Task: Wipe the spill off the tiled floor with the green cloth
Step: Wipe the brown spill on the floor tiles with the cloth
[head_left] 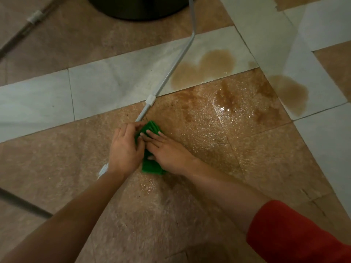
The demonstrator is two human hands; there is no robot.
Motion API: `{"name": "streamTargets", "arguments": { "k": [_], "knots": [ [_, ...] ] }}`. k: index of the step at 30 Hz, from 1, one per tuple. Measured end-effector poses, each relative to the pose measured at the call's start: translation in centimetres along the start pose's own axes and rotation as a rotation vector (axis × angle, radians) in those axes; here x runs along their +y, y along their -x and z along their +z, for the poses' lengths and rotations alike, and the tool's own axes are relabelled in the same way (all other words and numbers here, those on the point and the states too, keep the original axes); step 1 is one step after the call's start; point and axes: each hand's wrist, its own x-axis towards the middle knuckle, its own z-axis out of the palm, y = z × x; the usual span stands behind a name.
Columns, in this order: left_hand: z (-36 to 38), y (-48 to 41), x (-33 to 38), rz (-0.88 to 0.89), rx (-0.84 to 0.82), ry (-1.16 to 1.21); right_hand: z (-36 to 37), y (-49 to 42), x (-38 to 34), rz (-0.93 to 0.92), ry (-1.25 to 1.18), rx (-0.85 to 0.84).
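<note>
While the right hand (167,151) presses straight fingers on the cloth (152,165) and the left hand (125,149) curls round its left edge, cloth lies on brown tile (57,168), pipe (171,73) just beyond, spill (237,103) to the right.

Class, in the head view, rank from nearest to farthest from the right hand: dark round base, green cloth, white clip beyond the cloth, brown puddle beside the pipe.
1. green cloth, under the right hand.
2. white clip, just ahead, slightly left.
3. brown puddle, farther ahead, right.
4. dark round base, top edge.
</note>
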Motion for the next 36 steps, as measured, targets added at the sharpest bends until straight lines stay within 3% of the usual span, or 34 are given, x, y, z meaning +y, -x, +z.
{"name": "streamTargets", "arguments": {
  "k": [3, 8, 15, 23, 26, 31, 36],
  "knots": [
    [0.5, -0.2, 0.6, -0.003, -0.012, 0.007, -0.8, 0.3, 1.6, 0.06, -0.007, 0.023],
    [1.1, -0.7, 1.9, 0.036, -0.047, -0.03, -2.3, 0.3, 3.1, 0.367, -0.084, 0.113],
    [2.6, -1.1, 2.8, 0.006, -0.109, -0.028, -1.2, 4.0, 3.1, 0.195, -0.032, 0.069],
    [3.6, -1.5, 3.6, 0.115, -0.175, -0.077, -3.3, 2.8, 6.4, 0.544, -0.107, 0.126],
    [4.0, -2.2, 3.8, 0.095, -0.157, -0.093, -2.9, 2.7, 5.1, 0.489, -0.106, 0.163],
    [4.4, -2.7, 4.3, 0.037, -0.126, -0.091, -2.0, 5.4, 5.0, 0.283, -0.083, 0.084],
    [4.4, -2.2, 4.0, 0.078, -0.167, -0.121, -3.6, 3.5, 6.8, 0.509, -0.154, 0.132]
  ]
}}
